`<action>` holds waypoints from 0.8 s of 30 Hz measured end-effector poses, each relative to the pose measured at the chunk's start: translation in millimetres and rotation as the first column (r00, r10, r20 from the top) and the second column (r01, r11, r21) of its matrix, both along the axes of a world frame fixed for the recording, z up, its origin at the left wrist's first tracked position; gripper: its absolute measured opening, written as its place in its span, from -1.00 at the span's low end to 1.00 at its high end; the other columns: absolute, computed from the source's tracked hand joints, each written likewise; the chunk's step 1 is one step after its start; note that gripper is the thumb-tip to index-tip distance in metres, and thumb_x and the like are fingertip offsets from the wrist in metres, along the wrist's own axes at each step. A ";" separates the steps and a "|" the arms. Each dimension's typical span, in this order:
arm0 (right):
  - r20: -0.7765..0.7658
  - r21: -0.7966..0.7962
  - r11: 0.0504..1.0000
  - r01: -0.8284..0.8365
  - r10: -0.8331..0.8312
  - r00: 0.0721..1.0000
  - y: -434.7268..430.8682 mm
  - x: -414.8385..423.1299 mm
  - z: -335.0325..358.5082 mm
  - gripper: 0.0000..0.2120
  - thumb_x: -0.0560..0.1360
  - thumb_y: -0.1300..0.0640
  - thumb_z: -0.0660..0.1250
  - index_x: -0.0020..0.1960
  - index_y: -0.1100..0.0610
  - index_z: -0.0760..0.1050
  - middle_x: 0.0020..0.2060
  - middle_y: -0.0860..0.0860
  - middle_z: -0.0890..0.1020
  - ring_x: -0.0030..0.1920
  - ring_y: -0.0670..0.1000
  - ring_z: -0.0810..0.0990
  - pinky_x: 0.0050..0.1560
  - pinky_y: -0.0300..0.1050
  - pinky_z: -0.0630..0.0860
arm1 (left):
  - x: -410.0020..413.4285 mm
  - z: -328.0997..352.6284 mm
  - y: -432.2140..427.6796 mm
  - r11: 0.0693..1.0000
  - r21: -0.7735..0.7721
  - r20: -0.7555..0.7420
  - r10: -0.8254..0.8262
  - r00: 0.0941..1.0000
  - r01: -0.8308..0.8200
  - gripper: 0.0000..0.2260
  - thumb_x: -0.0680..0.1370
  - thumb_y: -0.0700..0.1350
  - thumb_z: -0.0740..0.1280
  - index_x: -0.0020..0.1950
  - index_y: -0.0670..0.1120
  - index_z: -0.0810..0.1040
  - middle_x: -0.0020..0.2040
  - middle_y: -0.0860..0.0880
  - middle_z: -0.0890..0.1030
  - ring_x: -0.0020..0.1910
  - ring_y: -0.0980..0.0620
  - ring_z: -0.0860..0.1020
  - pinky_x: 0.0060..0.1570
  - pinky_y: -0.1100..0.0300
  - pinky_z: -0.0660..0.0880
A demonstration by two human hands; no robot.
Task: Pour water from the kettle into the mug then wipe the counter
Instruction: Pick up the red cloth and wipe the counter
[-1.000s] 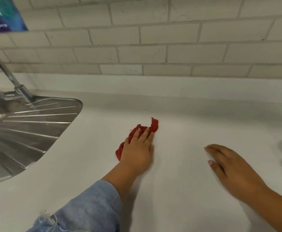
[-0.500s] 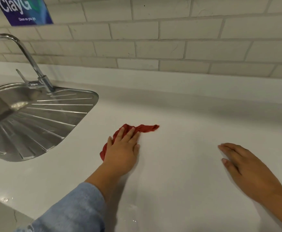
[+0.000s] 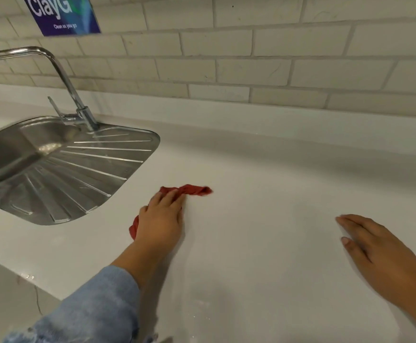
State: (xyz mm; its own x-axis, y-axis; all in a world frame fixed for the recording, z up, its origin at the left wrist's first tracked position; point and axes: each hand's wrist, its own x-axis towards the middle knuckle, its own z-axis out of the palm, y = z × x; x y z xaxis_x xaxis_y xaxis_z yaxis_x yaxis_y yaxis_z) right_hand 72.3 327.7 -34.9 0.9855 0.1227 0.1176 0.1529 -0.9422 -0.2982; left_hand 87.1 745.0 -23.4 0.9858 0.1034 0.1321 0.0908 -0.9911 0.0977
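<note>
Head view: a red cloth [image 3: 189, 189] is pressed flat against the white table [image 3: 264, 181] under the left hand [image 3: 161, 221], whose fingers [image 3: 171, 198] are held together and laid over it, not curled around it. One twisted end of the cloth is seen past the fingertips and another corner is seen beside the wrist. A blue denim sleeve [image 3: 90, 310] is worn on that arm. The right hand [image 3: 375, 253] is laid palm-down on the table, well apart from the cloth, fingers extended and close together. A steel sink [image 3: 61, 174] with a ribbed drainer and a tap [image 3: 66, 82] is set to the left, below a tiled wall [image 3: 251, 58] and a blue sign [image 3: 61, 16].
</note>
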 end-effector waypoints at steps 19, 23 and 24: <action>0.004 0.132 0.991 -0.033 0.033 0.999 -57.3 47.0 -87.4 -0.52 0.52 -0.23 0.02 0.43 -0.25 0.24 0.41 -0.28 0.28 0.39 -0.07 0.33 0.34 -0.08 0.34 | -38.1 4.3 54.9 1.000 -0.004 -0.071 0.010 0.997 -0.010 -0.50 0.53 0.28 -0.01 0.47 0.22 0.14 0.50 0.02 0.24 0.44 -0.12 0.17 0.35 -0.11 0.22; 0.007 0.215 0.975 -0.063 0.063 0.998 -77.1 68.2 -126.9 -0.50 0.52 -0.20 0.06 0.45 -0.17 0.26 0.43 -0.15 0.32 0.42 0.02 0.31 0.40 0.19 0.28 | -54.7 -4.2 -0.7 0.962 0.013 0.030 -0.274 0.961 0.273 -0.57 0.55 0.19 0.02 0.43 0.23 0.21 0.38 0.08 0.36 0.31 -0.05 0.28 0.15 -0.03 0.30; 0.013 0.243 0.968 -0.064 0.063 0.998 -80.5 74.2 -135.7 -0.50 0.51 -0.20 0.06 0.44 -0.18 0.25 0.43 -0.14 0.33 0.42 0.06 0.31 0.41 0.22 0.25 | -55.9 -7.6 -6.9 0.951 0.023 0.038 -0.310 0.950 0.310 -0.59 0.56 0.17 0.02 0.42 0.23 0.23 0.38 0.11 0.37 0.32 -0.03 0.29 0.14 -0.02 0.29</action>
State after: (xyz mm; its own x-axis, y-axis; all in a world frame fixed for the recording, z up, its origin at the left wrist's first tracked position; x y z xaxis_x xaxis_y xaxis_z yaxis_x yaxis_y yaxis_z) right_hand 146.4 247.2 -170.6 0.9759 0.1519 0.1568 0.2121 -0.8301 -0.5158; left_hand 31.2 738.0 -31.0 0.9627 -0.2092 0.1717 -0.2250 -0.9712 0.0782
